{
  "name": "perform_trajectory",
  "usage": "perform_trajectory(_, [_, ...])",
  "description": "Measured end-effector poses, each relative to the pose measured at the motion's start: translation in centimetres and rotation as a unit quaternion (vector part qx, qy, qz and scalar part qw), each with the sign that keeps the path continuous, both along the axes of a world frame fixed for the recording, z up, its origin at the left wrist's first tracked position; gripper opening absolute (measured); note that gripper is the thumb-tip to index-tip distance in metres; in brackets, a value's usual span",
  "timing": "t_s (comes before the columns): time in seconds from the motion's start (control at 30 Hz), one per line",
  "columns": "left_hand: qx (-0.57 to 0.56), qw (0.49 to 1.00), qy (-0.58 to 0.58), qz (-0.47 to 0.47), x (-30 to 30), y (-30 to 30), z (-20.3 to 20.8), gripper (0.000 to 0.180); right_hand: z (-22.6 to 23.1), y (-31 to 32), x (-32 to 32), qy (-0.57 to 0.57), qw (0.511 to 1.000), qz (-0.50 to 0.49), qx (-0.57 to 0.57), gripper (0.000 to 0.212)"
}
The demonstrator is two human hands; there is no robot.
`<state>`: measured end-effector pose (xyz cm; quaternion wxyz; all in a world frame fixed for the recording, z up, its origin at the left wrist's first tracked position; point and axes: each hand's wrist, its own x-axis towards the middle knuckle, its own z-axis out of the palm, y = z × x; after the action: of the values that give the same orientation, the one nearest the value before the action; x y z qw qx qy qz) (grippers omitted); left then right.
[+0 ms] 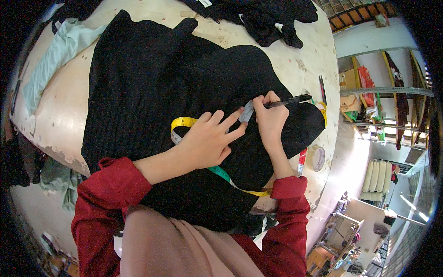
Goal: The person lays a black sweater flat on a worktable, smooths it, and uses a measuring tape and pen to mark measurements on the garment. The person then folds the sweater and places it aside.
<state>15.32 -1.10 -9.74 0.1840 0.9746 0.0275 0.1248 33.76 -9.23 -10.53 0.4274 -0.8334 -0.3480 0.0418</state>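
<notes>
A large black garment (152,92) with a ribbed part on its left lies spread over the table. My left hand (210,141) rests on it with fingers apart, two fingertips touching the edge of a small pale grey-blue slip (247,113). My right hand (271,117) grips a black pen (293,100) over the slip's right side; the pen's writing end is hidden by the fingers. A measuring tape (185,122), yellow and green, passes under my left hand and wrist and runs on toward my right cuff.
The pale worn table (48,122) curves round the garment. A pale mint cloth (62,55) lies at the left, more black garments (267,23) at the far side. A tape roll (318,158) sits near the right edge. Shelving (387,91) with bags and boxes stands beyond.
</notes>
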Motion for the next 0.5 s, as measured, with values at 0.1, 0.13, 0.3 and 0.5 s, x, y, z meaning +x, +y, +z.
perform_trajectory(0.1, [0.006,1.000,-0.001,0.000,0.0,-0.1,0.0,0.063,0.1,0.0,-0.2,-0.017,1.000,-0.005,0.003,0.031])
perform_trajectory(0.13, [0.005,1.000,-0.005,-0.001,0.1,-0.1,-0.1,0.062,0.1,-0.1,-0.2,-0.033,0.999,-0.001,-0.003,0.031])
perform_trajectory(0.3, [-0.126,0.984,-0.129,0.008,0.3,0.0,0.2,0.059,0.4,-1.2,-0.1,0.072,0.983,-0.006,0.168,0.029])
perform_trajectory(0.5, [-0.107,0.962,-0.163,-0.191,-0.9,-1.4,1.5,0.066,1.6,-0.7,-0.9,-0.464,0.867,0.163,0.080,0.031])
